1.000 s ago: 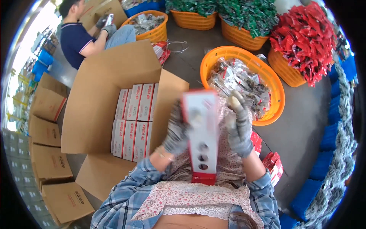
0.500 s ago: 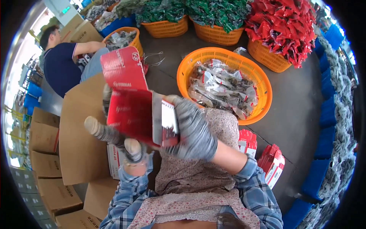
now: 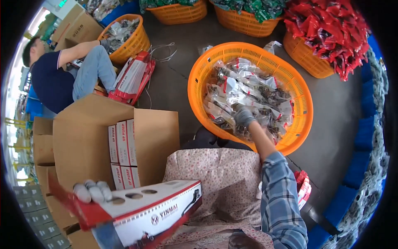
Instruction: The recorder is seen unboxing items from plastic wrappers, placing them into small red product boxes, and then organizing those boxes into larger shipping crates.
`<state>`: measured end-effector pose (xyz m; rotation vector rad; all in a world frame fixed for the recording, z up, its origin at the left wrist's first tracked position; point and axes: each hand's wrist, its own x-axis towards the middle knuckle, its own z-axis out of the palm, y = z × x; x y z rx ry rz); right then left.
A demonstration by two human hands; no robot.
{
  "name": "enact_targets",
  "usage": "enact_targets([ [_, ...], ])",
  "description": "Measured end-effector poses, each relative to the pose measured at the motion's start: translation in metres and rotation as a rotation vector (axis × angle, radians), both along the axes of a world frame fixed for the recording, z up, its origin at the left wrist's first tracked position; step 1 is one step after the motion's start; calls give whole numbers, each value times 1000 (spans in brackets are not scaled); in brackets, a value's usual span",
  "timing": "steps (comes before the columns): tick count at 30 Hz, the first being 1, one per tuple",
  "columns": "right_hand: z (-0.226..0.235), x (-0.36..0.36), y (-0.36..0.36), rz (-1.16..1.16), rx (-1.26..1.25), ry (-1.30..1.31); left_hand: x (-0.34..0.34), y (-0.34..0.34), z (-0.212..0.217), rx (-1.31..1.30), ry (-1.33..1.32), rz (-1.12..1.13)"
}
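Observation:
In a grey knit glove, my left hand [image 3: 93,191] grips a long red-and-white cardboard box [image 3: 159,211] over its top edge. The box lies tilted across my lap at the lower left, its red end flaps [image 3: 76,207] spread out. Round holes run along its white top face. My right hand [image 3: 243,115], also gloved, reaches down among clear plastic bags of dark parts [image 3: 248,89]. Its fingertips are partly hidden against the bags. An oval orange plastic basket [image 3: 304,112] holds these bags in front of me.
Left of my knees stands an open brown carton [image 3: 83,137] with several white boxes [image 3: 122,143] inside. A co-worker [image 3: 54,79] sits at the far left beside flattened red-and-white boxes [image 3: 132,76]. Orange baskets [image 3: 304,58] of red and green packets line the far side. Blue bins [image 3: 358,143] stand at the right.
The box has come down from in front of me to the lower left, held by my left hand. My right hand has let go of it and moved forward into the orange basket.

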<state>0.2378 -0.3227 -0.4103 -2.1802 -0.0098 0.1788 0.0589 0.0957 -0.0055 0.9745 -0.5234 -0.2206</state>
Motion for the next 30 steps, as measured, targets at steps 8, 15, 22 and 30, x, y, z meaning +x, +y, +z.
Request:
enact_targets([
  [8, 57, -14, 62, 324, -545, 111, -32, -40, 20, 84, 87, 381],
  [15, 92, -101, -31, -7, 173, -172, -42, -24, 18, 20, -15, 246],
  [22, 136, -226, -88, -120, -449, -115, -52, -30, 5, -216, 55, 123],
  [30, 78, -145, -17, -65, -987, -1, -102, -78, -15, 191, -211, 1136],
])
